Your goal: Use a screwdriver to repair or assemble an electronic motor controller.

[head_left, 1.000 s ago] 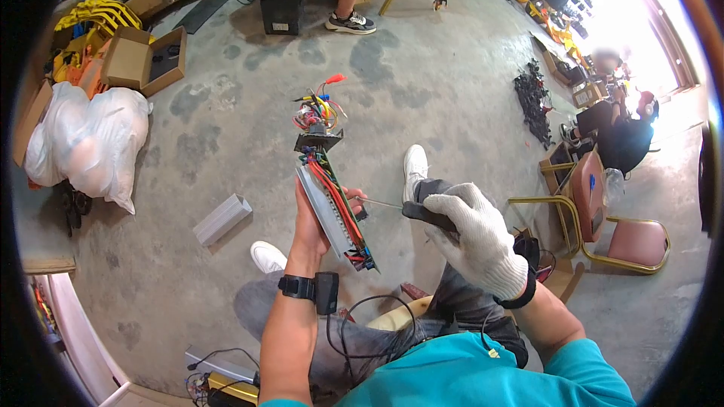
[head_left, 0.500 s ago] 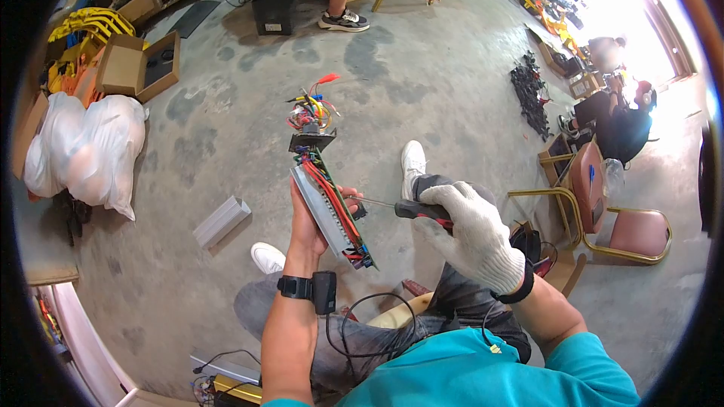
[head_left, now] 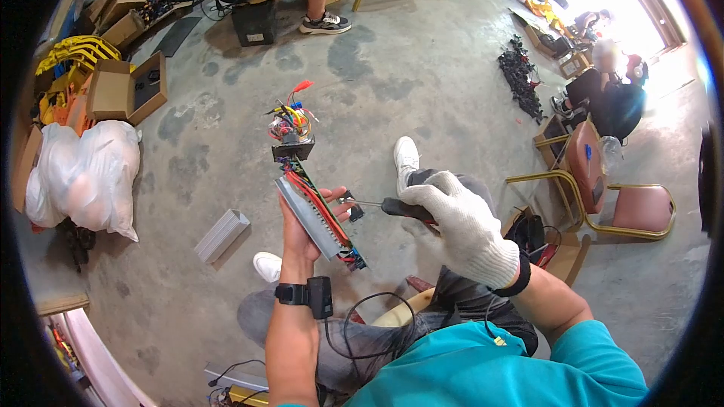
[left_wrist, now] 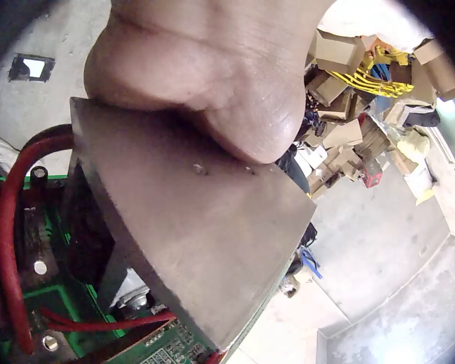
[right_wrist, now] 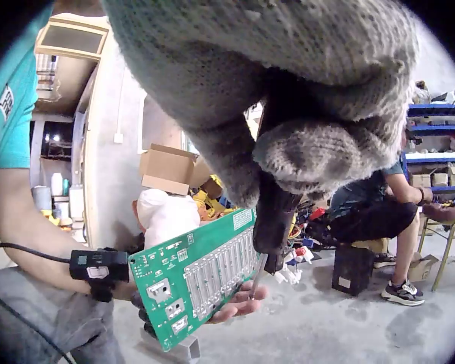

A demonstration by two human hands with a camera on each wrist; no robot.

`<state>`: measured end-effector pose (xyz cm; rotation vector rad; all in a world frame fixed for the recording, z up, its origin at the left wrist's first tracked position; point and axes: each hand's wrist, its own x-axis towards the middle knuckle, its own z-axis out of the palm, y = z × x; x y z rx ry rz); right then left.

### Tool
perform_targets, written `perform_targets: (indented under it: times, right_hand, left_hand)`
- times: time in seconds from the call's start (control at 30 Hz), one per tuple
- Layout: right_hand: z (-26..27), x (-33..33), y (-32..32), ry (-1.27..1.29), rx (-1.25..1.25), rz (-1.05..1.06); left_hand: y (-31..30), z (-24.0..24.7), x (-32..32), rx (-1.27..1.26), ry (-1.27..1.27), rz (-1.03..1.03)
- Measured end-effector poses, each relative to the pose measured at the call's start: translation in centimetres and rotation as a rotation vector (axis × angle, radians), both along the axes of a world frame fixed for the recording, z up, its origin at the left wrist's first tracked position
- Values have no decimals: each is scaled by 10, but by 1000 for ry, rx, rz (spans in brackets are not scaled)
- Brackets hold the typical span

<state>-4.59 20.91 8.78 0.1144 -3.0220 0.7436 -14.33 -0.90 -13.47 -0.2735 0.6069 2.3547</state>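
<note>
My bare left hand (head_left: 300,235) grips a long controller board (head_left: 317,217) from behind, its fingers curled round the edge. The board has an aluminium plate (left_wrist: 197,243), red wires (left_wrist: 7,227) and a green circuit side (right_wrist: 197,277). A bundle of coloured wires (head_left: 290,117) sticks up from its far end. My gloved right hand (head_left: 452,218) grips a dark-handled screwdriver (head_left: 396,207). Its tip (right_wrist: 255,292) meets the board's edge near my left fingertips (right_wrist: 239,303).
I sit over a concrete floor. An aluminium channel (head_left: 221,235) lies to the left, with white plastic bags (head_left: 83,169) and cardboard boxes (head_left: 121,90) beyond it. A red chair (head_left: 603,196) stands to the right. Other seated people and a black cable pile (head_left: 520,75) are farther off.
My right hand has brought the screwdriver leftwards, closer to the board. The left hand still holds the board, now a little lower and further left in view.
</note>
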Motion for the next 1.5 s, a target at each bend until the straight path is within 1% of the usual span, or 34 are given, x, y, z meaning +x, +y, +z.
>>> perform_targets:
  times: [0.07,0.13,0.2,0.23,0.27,0.3,0.37,0.4,0.47,0.5,0.57,0.63,0.7,0.9,1.0,1.07,1.23,1.5]
  right_hand:
    - [1,1,2,-10,-18,19]
    - [4,2,3,-12,3,-25]
    - [6,1,10,96,-9,-37]
    - [13,1,10,51,-50,-97]
    - [15,1,16,103,-50,-89]
    - [20,1,21,125,-82,-89]
    - [36,1,23,144,-158,-104]
    - [41,2,25,153,-157,-78]
    - [55,2,24,107,-132,2]
    - [57,1,22,107,-130,6]
    - [58,-2,12,129,-125,129]
    - [56,-7,5,113,-109,156]
    - [53,-13,1,98,-57,199]
    - [44,-24,-3,130,36,256]
    - [42,-26,-4,125,47,263]
    - [42,-27,-4,126,34,263]
    - [41,-28,-4,128,14,264]
    - [45,-31,-3,119,90,314]
  left_hand:
    - [2,0,-1,5,-7,20]
    - [3,6,0,8,-25,35]
    - [2,6,0,8,-43,59]
    - [1,1,-1,-36,-12,58]
    - [0,-3,-2,-79,18,59]
    - [5,0,-2,-144,3,115]
    - [8,1,-3,-165,0,169]
    - [9,16,-2,-195,10,182]
    - [9,19,-1,-187,22,179]
    - [9,20,0,-180,39,165]
    - [9,21,-1,-188,30,175]
    - [9,19,-1,-198,19,187]
    - [7,15,-2,-217,35,155]
    - [6,10,-2,-266,69,135]
    - [7,14,-2,-288,53,138]
    - [5,15,-1,-279,93,111]
    - [5,8,-2,-287,72,96]
    - [4,15,-1,-318,112,75]
